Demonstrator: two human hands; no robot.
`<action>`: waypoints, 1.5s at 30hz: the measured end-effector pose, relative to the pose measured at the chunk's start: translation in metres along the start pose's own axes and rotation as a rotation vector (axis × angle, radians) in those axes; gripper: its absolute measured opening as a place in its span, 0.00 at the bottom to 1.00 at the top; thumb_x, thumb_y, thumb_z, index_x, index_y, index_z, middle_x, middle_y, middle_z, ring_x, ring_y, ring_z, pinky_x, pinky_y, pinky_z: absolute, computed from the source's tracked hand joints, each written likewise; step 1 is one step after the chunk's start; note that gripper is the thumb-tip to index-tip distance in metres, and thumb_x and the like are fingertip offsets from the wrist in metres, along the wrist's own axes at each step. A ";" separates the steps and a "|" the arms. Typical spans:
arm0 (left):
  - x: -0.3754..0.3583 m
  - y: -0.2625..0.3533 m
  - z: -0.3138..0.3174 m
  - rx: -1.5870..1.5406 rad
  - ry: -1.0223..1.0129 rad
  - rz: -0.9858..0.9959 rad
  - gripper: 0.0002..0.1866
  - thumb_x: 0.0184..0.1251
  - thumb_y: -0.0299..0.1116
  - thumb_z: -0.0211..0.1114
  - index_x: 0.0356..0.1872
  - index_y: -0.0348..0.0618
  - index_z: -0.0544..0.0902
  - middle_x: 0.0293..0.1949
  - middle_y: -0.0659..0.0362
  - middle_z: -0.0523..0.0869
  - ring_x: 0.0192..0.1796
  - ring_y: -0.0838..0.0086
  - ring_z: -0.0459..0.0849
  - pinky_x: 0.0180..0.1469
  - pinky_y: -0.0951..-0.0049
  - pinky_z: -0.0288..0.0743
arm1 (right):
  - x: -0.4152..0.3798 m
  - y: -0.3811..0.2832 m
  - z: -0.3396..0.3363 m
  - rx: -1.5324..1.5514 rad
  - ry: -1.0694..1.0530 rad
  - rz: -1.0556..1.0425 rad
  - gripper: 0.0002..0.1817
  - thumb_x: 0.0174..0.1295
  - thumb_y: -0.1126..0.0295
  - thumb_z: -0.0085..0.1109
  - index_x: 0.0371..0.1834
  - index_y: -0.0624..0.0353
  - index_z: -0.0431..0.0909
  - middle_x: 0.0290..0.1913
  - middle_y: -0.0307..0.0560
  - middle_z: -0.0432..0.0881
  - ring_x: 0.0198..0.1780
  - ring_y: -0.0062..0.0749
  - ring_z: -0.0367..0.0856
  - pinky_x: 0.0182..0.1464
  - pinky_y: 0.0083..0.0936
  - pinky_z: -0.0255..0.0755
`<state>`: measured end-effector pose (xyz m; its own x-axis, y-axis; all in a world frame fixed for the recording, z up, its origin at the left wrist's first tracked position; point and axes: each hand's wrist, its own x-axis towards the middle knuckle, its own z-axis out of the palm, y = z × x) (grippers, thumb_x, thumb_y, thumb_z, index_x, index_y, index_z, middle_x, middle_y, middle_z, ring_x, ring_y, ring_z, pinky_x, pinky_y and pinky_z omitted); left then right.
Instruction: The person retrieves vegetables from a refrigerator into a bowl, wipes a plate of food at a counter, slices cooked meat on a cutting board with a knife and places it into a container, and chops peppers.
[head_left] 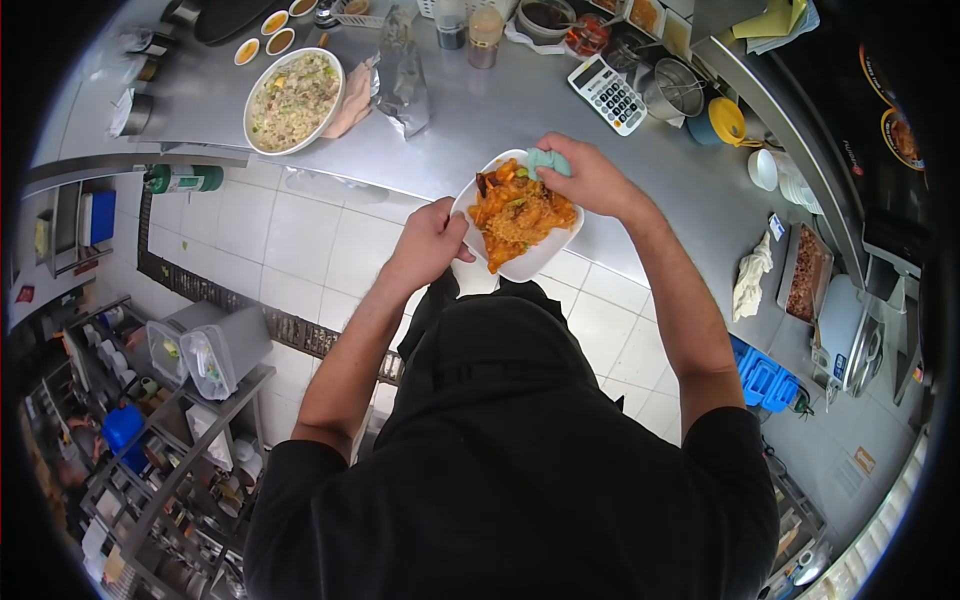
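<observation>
A white plate (521,267) heaped with orange, sauced food (520,215) is held over the front edge of the steel counter (470,125). My left hand (432,240) grips the plate's left rim, thumb at the edge. At its upper right, my right hand (582,178) has its fingers closed on a small green cloth (548,161), pressed against the rim. An oval plate of fried rice (295,100) rests on the counter to the left, beside a pinkish cloth (352,105) and crumpled foil (402,85).
A white calculator (607,95), a metal pot (673,88) and a yellow-lidded container (726,120) stand at the counter's right. Small sauce cups (281,41) sit at the back left. A pale cloth (752,278) lies near a food tray (803,272). Shelving with clear bins (212,350) is at lower left.
</observation>
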<state>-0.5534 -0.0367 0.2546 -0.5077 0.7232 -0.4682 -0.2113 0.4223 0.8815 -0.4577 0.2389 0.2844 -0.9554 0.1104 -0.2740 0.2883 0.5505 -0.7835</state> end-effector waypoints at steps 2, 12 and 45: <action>0.002 0.001 -0.001 0.021 0.002 -0.008 0.18 0.81 0.34 0.51 0.47 0.24 0.81 0.32 0.50 0.88 0.30 0.70 0.92 0.35 0.70 0.85 | -0.001 -0.001 -0.004 -0.002 -0.012 0.009 0.16 0.74 0.64 0.62 0.58 0.61 0.78 0.49 0.51 0.86 0.51 0.35 0.83 0.59 0.32 0.76; 0.005 0.008 0.001 0.050 -0.011 -0.013 0.18 0.80 0.35 0.52 0.46 0.25 0.81 0.31 0.50 0.88 0.29 0.70 0.92 0.34 0.70 0.84 | -0.017 0.000 -0.008 0.098 -0.004 0.041 0.15 0.75 0.65 0.62 0.59 0.60 0.78 0.51 0.50 0.85 0.53 0.34 0.81 0.59 0.31 0.74; 0.023 0.028 -0.018 0.167 -0.104 -0.033 0.17 0.77 0.33 0.53 0.45 0.25 0.81 0.28 0.54 0.86 0.26 0.73 0.89 0.33 0.72 0.85 | -0.026 -0.013 -0.035 -0.451 0.238 -0.309 0.15 0.68 0.73 0.63 0.57 0.47 0.83 0.52 0.43 0.81 0.51 0.43 0.84 0.50 0.34 0.81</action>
<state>-0.5859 -0.0182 0.2695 -0.4116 0.7564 -0.5084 -0.0811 0.5253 0.8471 -0.4393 0.2575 0.3208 -0.9939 0.0427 0.1021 -0.0114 0.8779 -0.4787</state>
